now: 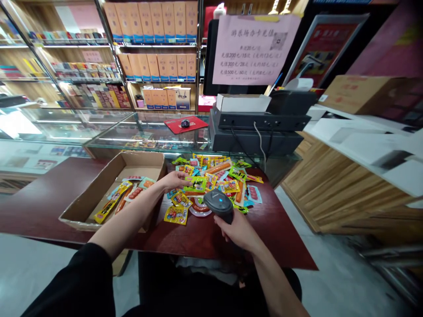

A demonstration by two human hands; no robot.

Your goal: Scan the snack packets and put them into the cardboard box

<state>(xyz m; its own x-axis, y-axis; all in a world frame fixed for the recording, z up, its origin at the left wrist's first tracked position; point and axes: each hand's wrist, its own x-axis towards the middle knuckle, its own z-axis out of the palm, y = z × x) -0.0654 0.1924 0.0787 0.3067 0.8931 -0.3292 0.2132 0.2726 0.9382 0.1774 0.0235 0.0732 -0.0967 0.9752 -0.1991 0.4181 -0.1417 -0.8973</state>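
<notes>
My left hand pinches the edge of a green snack packet over a pile of packaged snacks. My right hand is wrapped round the handle of a dark grey barcode scanner, whose head points toward the pile. Yellow packets lie on the near left of the pile, and sausages in clear wrappers lie among the others. Left of the pile, beneath my left forearm, a cardboard box holds several sausages and a long yellow packet.
The dark red table meets a glass counter at its far side. A red envelope lies on the glass. Behind the pile stand a black cash drawer, a white box and a monitor with a pink sign.
</notes>
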